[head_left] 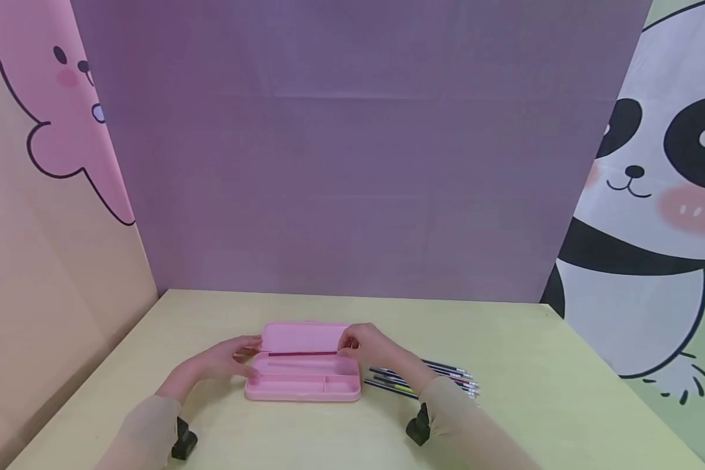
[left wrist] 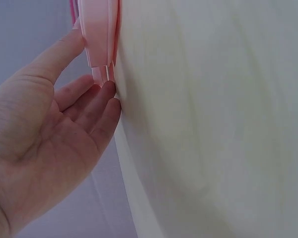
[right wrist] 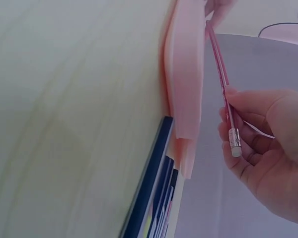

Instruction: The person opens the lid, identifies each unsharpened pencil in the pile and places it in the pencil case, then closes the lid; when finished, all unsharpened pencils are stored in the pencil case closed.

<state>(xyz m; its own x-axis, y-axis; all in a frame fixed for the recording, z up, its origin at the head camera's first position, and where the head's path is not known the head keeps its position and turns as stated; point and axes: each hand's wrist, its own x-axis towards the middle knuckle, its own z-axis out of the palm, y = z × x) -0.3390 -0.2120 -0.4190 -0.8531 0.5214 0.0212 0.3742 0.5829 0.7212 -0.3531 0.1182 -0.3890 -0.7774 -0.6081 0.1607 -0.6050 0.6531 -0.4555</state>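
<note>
A pink pencil case (head_left: 343, 395) lies opened out on the table, its lid (head_left: 302, 336) folded back on the far side. At its left end, my left hand (head_left: 220, 361) holds the case, thumb on the near part and fingers by the lid. In the left wrist view, the thumb (left wrist: 64, 52) lies along the pink edge and the fingers bend beneath the end. Between thumb and fingers, my right hand (head_left: 371, 344) pinches a red pencil (head_left: 302, 354) near its eraser end (right wrist: 235, 144). The pencil lies lengthwise over the case, near the hinge line.
Several dark pencils (head_left: 446, 369) lie in a loose bundle on the table right of the case, partly under my right forearm. The case has a long compartment and smaller ones (head_left: 342, 384) along the near side. A purple panel (head_left: 352, 163) stands behind the table (head_left: 211, 307).
</note>
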